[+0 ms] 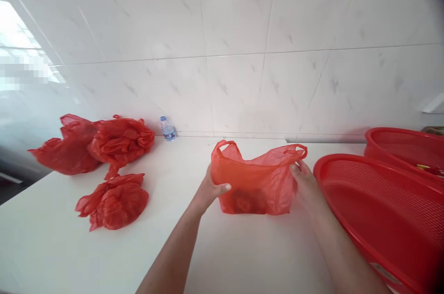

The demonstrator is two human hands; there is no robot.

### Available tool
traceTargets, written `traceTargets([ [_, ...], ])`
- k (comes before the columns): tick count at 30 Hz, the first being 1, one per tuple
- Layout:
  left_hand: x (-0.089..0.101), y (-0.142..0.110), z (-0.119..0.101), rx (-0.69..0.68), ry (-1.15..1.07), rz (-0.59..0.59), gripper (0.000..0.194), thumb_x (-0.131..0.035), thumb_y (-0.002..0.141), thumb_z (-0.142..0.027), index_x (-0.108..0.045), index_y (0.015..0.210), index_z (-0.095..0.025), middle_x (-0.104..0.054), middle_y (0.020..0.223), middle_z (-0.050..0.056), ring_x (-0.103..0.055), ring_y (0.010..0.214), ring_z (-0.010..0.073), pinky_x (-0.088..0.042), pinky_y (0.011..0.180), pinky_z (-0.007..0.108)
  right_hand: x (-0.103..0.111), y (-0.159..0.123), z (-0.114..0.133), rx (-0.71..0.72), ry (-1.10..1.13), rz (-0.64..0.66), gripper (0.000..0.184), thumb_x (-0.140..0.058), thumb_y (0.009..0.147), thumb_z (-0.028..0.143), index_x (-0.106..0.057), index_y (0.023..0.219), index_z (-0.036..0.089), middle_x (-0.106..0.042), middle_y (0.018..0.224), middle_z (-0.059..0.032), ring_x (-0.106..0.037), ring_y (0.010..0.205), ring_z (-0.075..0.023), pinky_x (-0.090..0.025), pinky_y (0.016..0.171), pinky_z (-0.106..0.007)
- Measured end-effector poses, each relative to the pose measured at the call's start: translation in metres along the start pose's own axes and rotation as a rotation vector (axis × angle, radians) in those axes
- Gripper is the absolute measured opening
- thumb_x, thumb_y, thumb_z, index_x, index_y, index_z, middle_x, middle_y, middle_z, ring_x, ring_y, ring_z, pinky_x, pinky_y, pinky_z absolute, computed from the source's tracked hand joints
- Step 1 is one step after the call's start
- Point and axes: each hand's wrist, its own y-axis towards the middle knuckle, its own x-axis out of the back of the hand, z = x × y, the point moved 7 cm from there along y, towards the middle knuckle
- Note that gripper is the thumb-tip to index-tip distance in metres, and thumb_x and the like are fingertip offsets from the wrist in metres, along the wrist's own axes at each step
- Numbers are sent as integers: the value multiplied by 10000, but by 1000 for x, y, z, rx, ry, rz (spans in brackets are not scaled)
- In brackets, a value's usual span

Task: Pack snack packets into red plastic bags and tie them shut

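A red plastic bag point(256, 178) stands open on the white counter point(194, 257), with something dark lying in its bottom. My left hand point(210, 190) grips the bag's left edge, thumb pressed on the near side. My right hand point(304, 178) pinches the right edge just under the right handle loop. Both handle loops stick up and the mouth is held stretched between my hands.
Three tied or bunched red bags point(114, 201) point(121, 141) point(67, 148) lie at the left. A small water bottle point(168, 128) stands by the tiled wall. Two red plastic baskets point(388, 220) point(405, 146) sit at the right.
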Motion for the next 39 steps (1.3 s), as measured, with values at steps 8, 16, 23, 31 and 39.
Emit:
traceTargets([
  [8, -23, 17, 48, 290, -487, 27, 335, -682, 760, -371, -644, 995, -135, -681, 1038, 134, -631, 999, 280, -485, 892, 402, -27, 3, -25, -227, 198, 238, 275, -739, 672, 430, -641, 841, 236, -693, 934, -27, -657, 831, -223, -507, 755, -375],
  [16, -19, 21, 101, 435, -764, -220, 294, -674, 758, -376, -618, 913, -133, -696, 910, 121, -663, 913, 256, -519, 841, 375, -39, 3, -54, -187, 329, 189, 191, -597, 798, 464, -575, 863, 285, -473, 600, 46, -496, 574, -128, -428, 583, -277],
  [23, -14, 19, 109, 417, -714, -228, 233, -658, 772, -355, -604, 857, -145, -670, 781, 59, -645, 694, 172, -517, 713, 305, -80, -11, -77, -343, 222, 482, 571, -342, 833, 689, -607, 907, 189, -292, 493, 63, -197, 446, -91, -209, 465, -245],
  [31, -24, 22, 103, 365, -415, -196, 245, -699, 712, -348, -593, 825, -159, -644, 697, 21, -598, 617, 147, -466, 611, 265, -96, -28, -78, -357, 42, 582, 395, -683, 728, 385, -554, 1075, 245, -444, 607, 63, -349, 523, -88, -281, 541, -242],
  [39, -45, 18, 98, 303, -165, 3, 131, -641, 691, -209, -572, 799, -186, -629, 666, 9, -582, 627, 155, -450, 618, 273, -98, -27, -86, -322, -106, 587, 156, -668, 699, 282, -560, 782, 207, -442, 541, 60, -384, 524, -98, -300, 532, -251],
])
